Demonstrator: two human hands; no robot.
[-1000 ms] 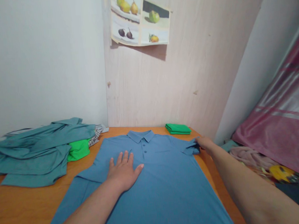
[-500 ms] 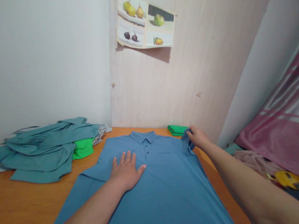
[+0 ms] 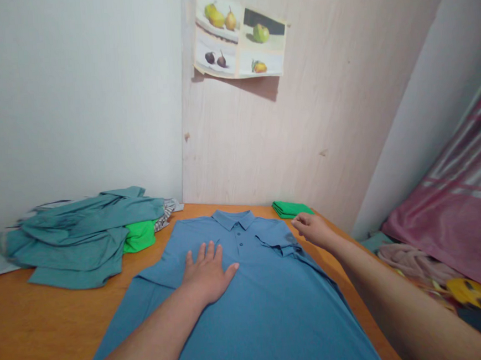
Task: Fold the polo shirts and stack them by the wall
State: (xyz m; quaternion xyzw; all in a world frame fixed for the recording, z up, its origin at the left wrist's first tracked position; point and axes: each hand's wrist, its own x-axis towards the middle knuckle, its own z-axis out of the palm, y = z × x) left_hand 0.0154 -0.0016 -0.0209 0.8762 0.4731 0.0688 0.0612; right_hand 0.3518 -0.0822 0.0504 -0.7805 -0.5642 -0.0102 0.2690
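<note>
Polo shirt, left hand spread flat on it, right hand curled near folded sleeve, grip unclear, table margin narrow rightward, wider leftward.

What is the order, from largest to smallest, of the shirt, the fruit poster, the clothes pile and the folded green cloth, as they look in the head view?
1. Shirt, also reaching nearest the camera
2. Clothes pile
3. Fruit poster
4. Folded green cloth, partly behind the shirt
</note>
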